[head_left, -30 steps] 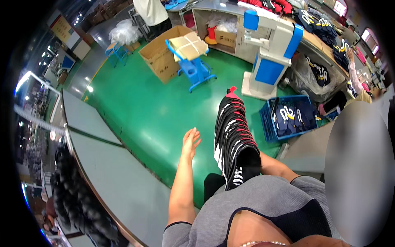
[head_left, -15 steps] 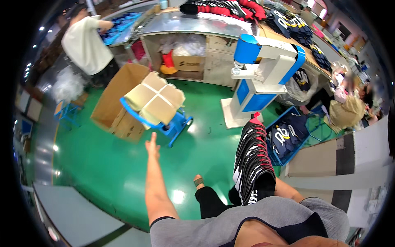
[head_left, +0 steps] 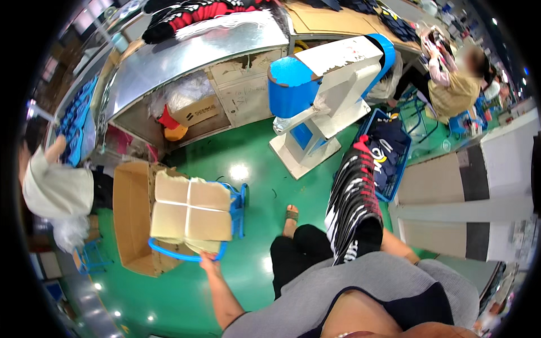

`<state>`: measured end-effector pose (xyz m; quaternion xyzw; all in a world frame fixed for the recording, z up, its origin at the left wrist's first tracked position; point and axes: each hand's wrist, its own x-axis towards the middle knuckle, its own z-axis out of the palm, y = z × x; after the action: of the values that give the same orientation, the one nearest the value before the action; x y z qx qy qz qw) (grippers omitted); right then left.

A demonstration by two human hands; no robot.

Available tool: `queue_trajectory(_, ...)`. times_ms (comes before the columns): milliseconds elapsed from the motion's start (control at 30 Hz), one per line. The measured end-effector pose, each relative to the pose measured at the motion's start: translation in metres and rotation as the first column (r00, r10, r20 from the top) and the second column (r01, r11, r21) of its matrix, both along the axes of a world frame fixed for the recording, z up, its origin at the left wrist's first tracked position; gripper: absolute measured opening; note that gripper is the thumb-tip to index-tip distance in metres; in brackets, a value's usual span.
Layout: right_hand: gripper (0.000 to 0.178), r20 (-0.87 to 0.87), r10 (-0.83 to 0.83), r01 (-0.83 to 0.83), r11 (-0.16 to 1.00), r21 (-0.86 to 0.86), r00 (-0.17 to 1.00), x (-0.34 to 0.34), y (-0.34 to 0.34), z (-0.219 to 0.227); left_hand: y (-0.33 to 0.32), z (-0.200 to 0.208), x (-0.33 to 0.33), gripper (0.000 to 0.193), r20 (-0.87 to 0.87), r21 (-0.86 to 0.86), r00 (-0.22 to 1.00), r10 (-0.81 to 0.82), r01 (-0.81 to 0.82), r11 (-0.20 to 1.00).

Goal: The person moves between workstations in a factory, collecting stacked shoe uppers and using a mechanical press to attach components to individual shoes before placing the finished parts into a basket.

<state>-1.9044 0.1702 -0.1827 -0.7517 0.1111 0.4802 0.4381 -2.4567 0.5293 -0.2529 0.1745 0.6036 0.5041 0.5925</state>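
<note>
My left hand (head_left: pixel 209 261) is closed on the curved blue rail (head_left: pixel 177 257) of a low blue chair. On this chair rests a bundle of beige sheets (head_left: pixel 193 213), tied crosswise with white strapping. A long nested stack of black, white and red fabric pieces (head_left: pixel 356 197), looking like shoe uppers, leans upright against my right side. My right forearm (head_left: pixel 399 245) passes behind the stack's lower end; the right hand itself is hidden by it.
An open cardboard box (head_left: pixel 132 219) stands left of the chair. Ahead is a blue-and-white machine (head_left: pixel 321 90), with a blue crate (head_left: pixel 401 163) of dark pieces beside it. A metal-topped bench (head_left: pixel 225 53) runs behind. One person stands at left; another sits at right.
My left hand has gone from open and reaching to gripping the chair's rail. My view has turned and moved nearer the machine. The stack stays at my right side.
</note>
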Motion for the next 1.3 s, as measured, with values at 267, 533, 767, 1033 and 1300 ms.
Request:
queue_trajectory(267, 0.083, 0.033, -0.179, 0.179, 0.984, -0.003, 0.983, 0.037, 0.068, 0.027, -0.049, 0.014, 0.032, 0.039, -0.122, -0.427, 0.944, -0.305, 0.228, 0.875)
queue_trajectory(533, 0.083, -0.008, -0.357, 0.356, 0.934, -0.016, 0.934, 0.04, 0.141, 0.025, 0.221, 0.131, 0.254, 0.033, -0.427, -0.793, -0.664, -0.613, 0.601, -0.099)
queue_trajectory(767, 0.083, -0.073, -0.464, 0.456, 0.884, -0.106, 0.883, 0.004, 0.244, 0.032, 0.364, 0.049, 0.634, 0.061, -0.328, 0.371, 0.02, -0.945, 0.922, -0.109)
queue_trajectory(1033, 0.083, -0.12, -0.651, 0.625, 0.756, -0.196, 0.75, -0.048, 0.31, 0.04, 0.325, 0.0, 0.754, 0.06, -0.408, -0.091, -0.179, -0.895, 0.984, -0.155)
queue_trajectory(1300, 0.083, -0.195, -0.755, 0.761, 0.646, -0.058, 0.626, -0.091, 0.342, 0.014, 0.323, -0.031, 0.735, 0.051, -0.517, 0.03, -0.264, -0.814, 0.945, -0.325)
